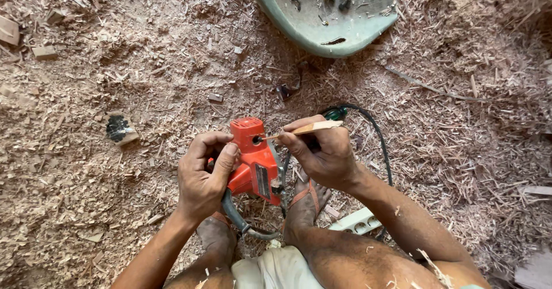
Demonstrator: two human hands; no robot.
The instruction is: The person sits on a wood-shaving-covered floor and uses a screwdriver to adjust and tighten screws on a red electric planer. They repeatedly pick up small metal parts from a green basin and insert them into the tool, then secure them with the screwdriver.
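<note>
Power tool (253, 162): orange plastic housing, semi-glossy, dusted with sawdust. Cable (376, 136): black, smooth rubber-like sheath. Stick (310, 128): pale bare wood, matt. Ground (115, 64): rough wood shavings and chips throughout. Far basin (287, 18): green plastic, scuffed, dull. Near power strip (356, 221): white plastic.

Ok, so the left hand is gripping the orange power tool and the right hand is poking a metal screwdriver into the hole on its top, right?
Not quite. The head view shows the right hand holding a thin wooden stick, not a metal screwdriver, with its tip at the hole on the tool's top. The rest holds: the left hand grips the orange power tool.
</note>
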